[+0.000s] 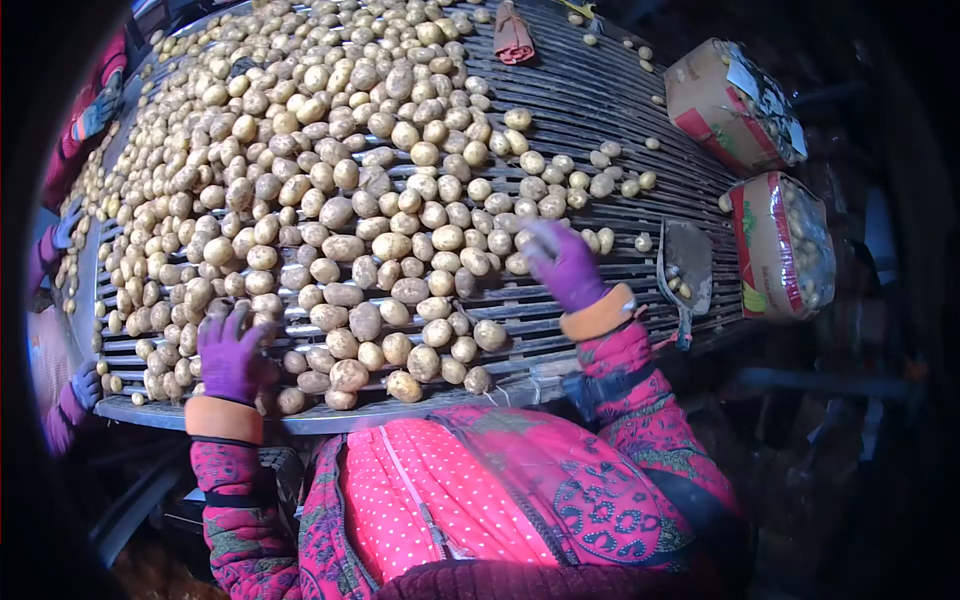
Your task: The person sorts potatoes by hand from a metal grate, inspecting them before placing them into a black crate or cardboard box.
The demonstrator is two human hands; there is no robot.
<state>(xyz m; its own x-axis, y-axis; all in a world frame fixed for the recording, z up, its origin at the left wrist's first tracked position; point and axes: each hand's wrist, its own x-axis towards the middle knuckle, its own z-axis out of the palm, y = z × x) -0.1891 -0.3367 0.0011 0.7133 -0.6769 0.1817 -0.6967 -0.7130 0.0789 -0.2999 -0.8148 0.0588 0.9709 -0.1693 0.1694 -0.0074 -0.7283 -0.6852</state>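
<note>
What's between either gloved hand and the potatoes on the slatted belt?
Nothing visible. The purple-gloved left hand rests directly on the small tan round potatoes at the near edge of the dark slatted metal belt. The purple-gloved right hand, blurred, lies at the pile's right fringe, apparently on them too.

Potatoes [330,200], small, tan, dusty, one loose layer, dense around your left hand [232,355], sparse just past your right hand [562,265].

Matt potatoes [345,245], metal slats [590,100]

Slatted sorting table [600,100] carries heaped potatoes [340,200], a metal scoop [687,265], a red cloth [513,35].
</note>
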